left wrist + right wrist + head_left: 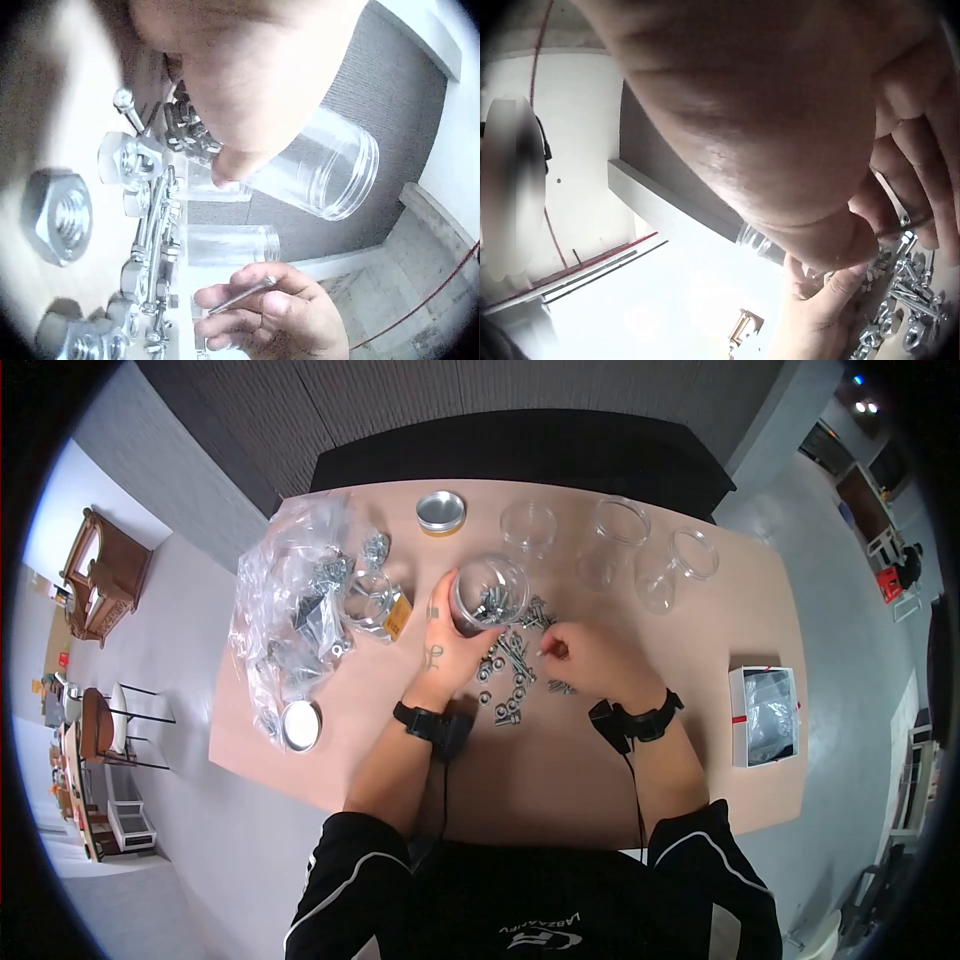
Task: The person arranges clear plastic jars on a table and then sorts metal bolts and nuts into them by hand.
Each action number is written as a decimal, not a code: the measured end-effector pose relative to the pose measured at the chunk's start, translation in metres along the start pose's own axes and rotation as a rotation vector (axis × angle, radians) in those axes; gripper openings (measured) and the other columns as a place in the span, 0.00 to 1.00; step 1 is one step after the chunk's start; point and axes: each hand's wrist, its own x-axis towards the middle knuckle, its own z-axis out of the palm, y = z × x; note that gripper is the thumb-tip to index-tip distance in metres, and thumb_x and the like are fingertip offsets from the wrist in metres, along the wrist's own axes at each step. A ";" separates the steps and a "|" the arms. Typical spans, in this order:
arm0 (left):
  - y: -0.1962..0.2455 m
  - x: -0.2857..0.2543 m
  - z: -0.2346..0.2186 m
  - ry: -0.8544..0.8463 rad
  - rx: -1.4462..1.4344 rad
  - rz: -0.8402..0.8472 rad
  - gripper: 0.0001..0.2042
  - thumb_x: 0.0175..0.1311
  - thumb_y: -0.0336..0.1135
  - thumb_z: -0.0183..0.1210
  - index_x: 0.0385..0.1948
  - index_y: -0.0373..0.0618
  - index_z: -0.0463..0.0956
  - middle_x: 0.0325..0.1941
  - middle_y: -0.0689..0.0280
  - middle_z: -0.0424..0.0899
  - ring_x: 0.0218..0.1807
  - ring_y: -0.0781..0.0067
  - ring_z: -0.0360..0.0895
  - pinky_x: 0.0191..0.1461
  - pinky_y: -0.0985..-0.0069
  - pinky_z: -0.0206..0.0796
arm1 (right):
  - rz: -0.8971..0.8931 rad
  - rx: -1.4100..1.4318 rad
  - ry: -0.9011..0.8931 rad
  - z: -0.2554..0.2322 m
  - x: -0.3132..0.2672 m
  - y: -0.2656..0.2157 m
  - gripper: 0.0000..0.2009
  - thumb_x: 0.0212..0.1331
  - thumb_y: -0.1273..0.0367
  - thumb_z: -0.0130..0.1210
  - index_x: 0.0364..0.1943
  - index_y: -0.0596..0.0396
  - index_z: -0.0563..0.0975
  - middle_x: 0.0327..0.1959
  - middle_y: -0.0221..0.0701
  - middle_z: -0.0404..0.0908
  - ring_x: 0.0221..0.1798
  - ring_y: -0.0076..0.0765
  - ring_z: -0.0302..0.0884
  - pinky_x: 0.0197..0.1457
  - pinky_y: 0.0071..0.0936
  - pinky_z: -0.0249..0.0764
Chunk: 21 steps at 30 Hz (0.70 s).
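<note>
My left hand (447,652) grips a clear plastic jar (517,582) around its side, thumb toward me. Inside the jar lies a heap of metal bolts (491,604). Just to the right, my right hand (597,660) hovers over the table with curled fingers. In the left wrist view it pinches a single long bolt (241,295) between thumb and fingers. Loose bolts (515,650) and hex nuts (501,711) are scattered on the table between the two hands. Thumb and palm block much of the right wrist view.
Several clear jars (597,565) stand at the back right. A silver lid (441,510) sits at the back, another lid (301,726) at the front left. Plastic bags (290,585) with hardware cover the left side. A white box (738,705) lies at the right edge.
</note>
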 end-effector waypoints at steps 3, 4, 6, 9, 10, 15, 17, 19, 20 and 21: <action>0.005 -0.001 -0.001 0.005 0.052 0.005 0.51 0.47 0.25 0.81 0.76 0.40 0.59 0.73 0.49 0.69 0.74 0.50 0.70 0.76 0.62 0.66 | 0.003 -0.031 -0.069 0.000 0.002 -0.003 0.12 0.63 0.66 0.62 0.43 0.62 0.83 0.34 0.37 0.88 0.37 0.34 0.87 0.44 0.31 0.80; 0.005 -0.001 -0.001 0.005 0.052 0.011 0.51 0.47 0.25 0.81 0.76 0.40 0.59 0.73 0.49 0.69 0.74 0.50 0.70 0.76 0.62 0.66 | 0.022 -0.055 -0.103 0.001 0.002 -0.003 0.12 0.63 0.65 0.63 0.44 0.61 0.83 0.35 0.37 0.88 0.37 0.34 0.87 0.44 0.31 0.80; 0.002 0.000 -0.001 -0.007 0.024 -0.002 0.51 0.47 0.25 0.81 0.76 0.40 0.59 0.73 0.49 0.69 0.74 0.50 0.70 0.76 0.62 0.66 | 0.040 -0.082 -0.133 0.000 0.004 -0.002 0.12 0.63 0.65 0.63 0.44 0.60 0.83 0.35 0.37 0.88 0.37 0.34 0.87 0.44 0.31 0.80; -0.003 0.000 0.000 -0.009 0.008 -0.013 0.51 0.46 0.24 0.81 0.76 0.40 0.59 0.74 0.50 0.68 0.74 0.50 0.70 0.77 0.62 0.65 | 0.095 0.068 -0.127 0.004 0.010 0.014 0.12 0.62 0.65 0.64 0.44 0.58 0.84 0.35 0.36 0.89 0.37 0.34 0.87 0.44 0.31 0.80; -0.003 0.000 0.000 -0.011 0.008 -0.017 0.51 0.46 0.24 0.81 0.76 0.40 0.59 0.74 0.50 0.68 0.74 0.50 0.70 0.77 0.62 0.65 | 0.085 0.049 -0.005 0.011 0.014 0.031 0.11 0.61 0.66 0.63 0.42 0.58 0.84 0.36 0.38 0.89 0.39 0.41 0.87 0.45 0.36 0.81; -0.002 -0.001 0.000 -0.005 0.004 -0.017 0.50 0.47 0.24 0.80 0.76 0.40 0.59 0.74 0.50 0.68 0.74 0.51 0.69 0.77 0.62 0.64 | 0.084 -0.173 0.197 0.009 0.018 0.034 0.10 0.59 0.66 0.64 0.41 0.57 0.84 0.39 0.42 0.89 0.45 0.52 0.87 0.49 0.45 0.82; -0.002 -0.001 0.001 -0.007 -0.004 -0.023 0.50 0.47 0.24 0.79 0.76 0.40 0.59 0.74 0.50 0.68 0.75 0.51 0.69 0.77 0.62 0.64 | 0.056 -0.248 0.229 0.016 0.022 0.041 0.11 0.58 0.66 0.66 0.40 0.56 0.85 0.39 0.42 0.88 0.47 0.54 0.86 0.51 0.47 0.81; -0.002 -0.001 0.001 -0.004 -0.036 -0.044 0.50 0.47 0.24 0.79 0.76 0.40 0.59 0.74 0.50 0.68 0.75 0.51 0.69 0.77 0.62 0.64 | 0.059 -0.283 0.213 0.020 0.026 0.043 0.10 0.58 0.65 0.66 0.39 0.56 0.85 0.40 0.42 0.88 0.47 0.54 0.85 0.52 0.47 0.81; -0.003 -0.001 0.001 -0.004 -0.036 -0.043 0.50 0.47 0.24 0.79 0.76 0.40 0.59 0.74 0.50 0.68 0.75 0.51 0.69 0.77 0.62 0.64 | 0.060 -0.317 0.196 0.022 0.027 0.044 0.10 0.57 0.65 0.67 0.38 0.56 0.85 0.40 0.41 0.88 0.47 0.54 0.85 0.52 0.48 0.81; -0.003 -0.001 0.001 -0.005 -0.024 -0.033 0.50 0.47 0.25 0.79 0.76 0.40 0.59 0.73 0.49 0.69 0.74 0.51 0.70 0.77 0.62 0.64 | 0.060 -0.318 0.197 0.025 0.028 0.045 0.10 0.57 0.65 0.67 0.38 0.56 0.85 0.40 0.41 0.88 0.47 0.54 0.85 0.52 0.48 0.81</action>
